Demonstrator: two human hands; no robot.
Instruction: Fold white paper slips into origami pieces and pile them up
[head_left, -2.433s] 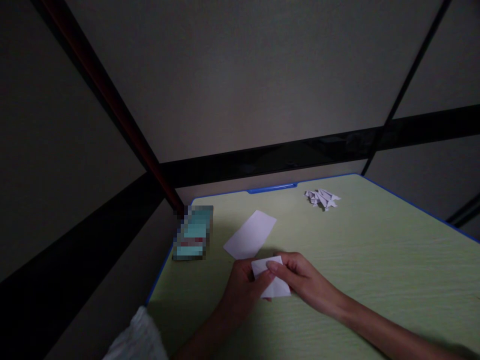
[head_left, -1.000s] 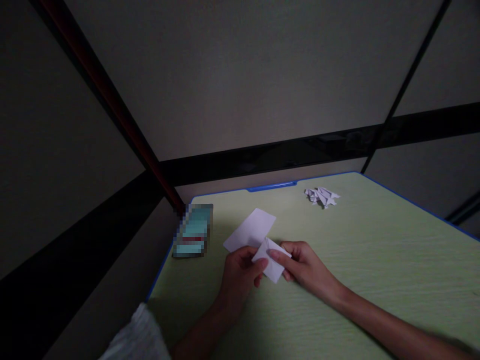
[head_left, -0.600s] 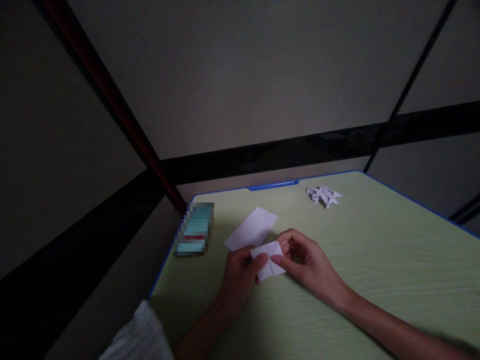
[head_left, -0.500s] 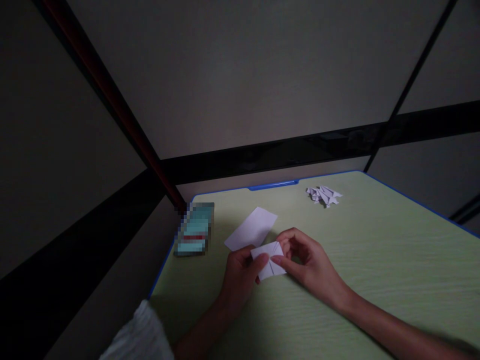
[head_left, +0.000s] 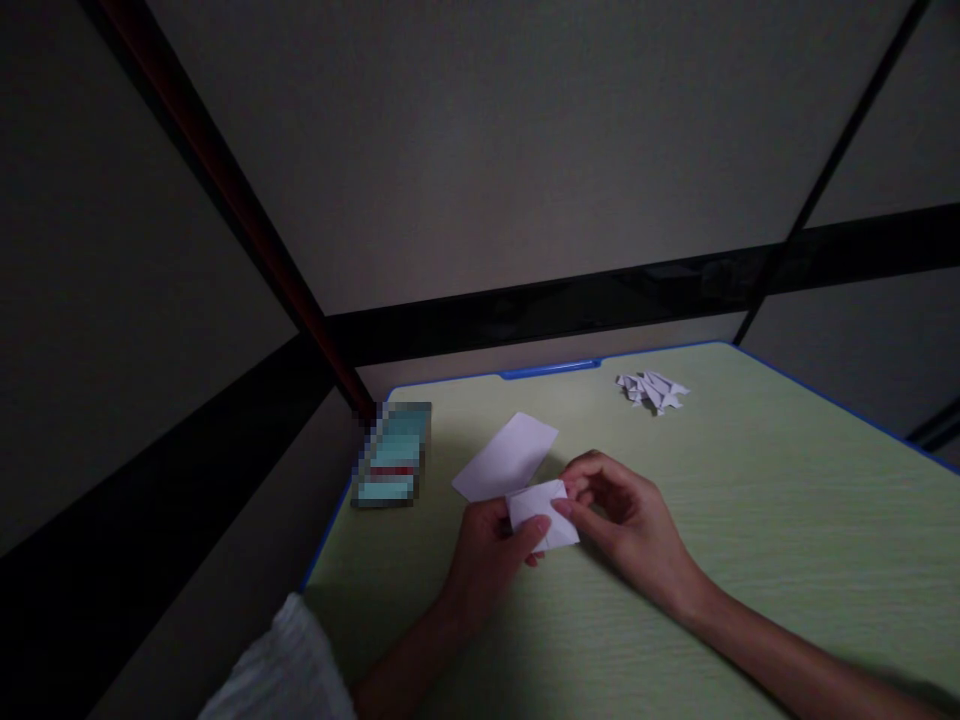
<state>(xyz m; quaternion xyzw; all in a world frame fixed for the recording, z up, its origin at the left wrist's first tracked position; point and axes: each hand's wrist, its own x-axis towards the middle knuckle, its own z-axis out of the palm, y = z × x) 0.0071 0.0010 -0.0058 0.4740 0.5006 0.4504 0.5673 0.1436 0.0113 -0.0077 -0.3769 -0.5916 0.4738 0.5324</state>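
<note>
A small folded white paper (head_left: 551,496), roughly square with crease lines, is held up between both hands above the table. My left hand (head_left: 487,555) pinches its lower left side, thumb on the front and fingers behind. My right hand (head_left: 622,510) grips the right edge with thumb in front and fingers curled at the upper right corner. Just behind the hands lies a flat sheet of white paper (head_left: 506,455), its near end partly covered by the left hand.
Folded white paper pieces (head_left: 651,390) lie in a heap at the back right of the pale green table (head_left: 787,520). A blurred-out teal object (head_left: 394,455) is at the left edge. A blue strip (head_left: 551,369) runs along the back edge, before a dark panelled wall.
The folded paper has tilted a little and its front looks flatter, with the central creases less visible. The left thumb has slid slightly right and down across it. The view has shifted slightly.
</note>
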